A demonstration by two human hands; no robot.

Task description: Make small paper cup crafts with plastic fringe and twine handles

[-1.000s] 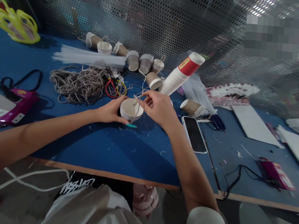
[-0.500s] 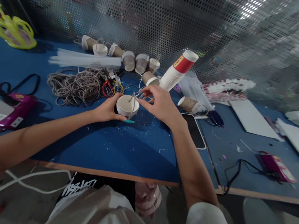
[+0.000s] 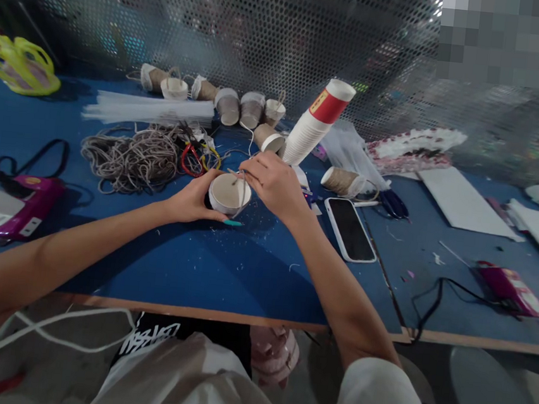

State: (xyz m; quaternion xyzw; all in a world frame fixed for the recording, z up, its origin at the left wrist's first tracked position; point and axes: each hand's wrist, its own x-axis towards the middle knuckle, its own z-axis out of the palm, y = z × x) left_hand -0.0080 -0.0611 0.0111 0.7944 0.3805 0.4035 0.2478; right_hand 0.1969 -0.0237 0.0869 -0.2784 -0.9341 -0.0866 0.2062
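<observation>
A white paper cup with its open mouth up is in my left hand, whose fingers and thumb wrap round its left side and front. A grey cord stands in a loop at the cup's right rim. My right hand is closed, its fingertips pinching the cord just above the rim. Left of the cup lie a tangled heap of grey cord and scissors with red and yellow handles.
Several wrapped cups line the back beside white strips. A tilted stack of paper cups stands behind my right hand. Also there: a phone, a magenta device at left, another at right, and a yellow object.
My right hand has moved slightly left and closed on the cord, and the loop now leans lower. More of the phone shows. The camera view has shifted a little.
</observation>
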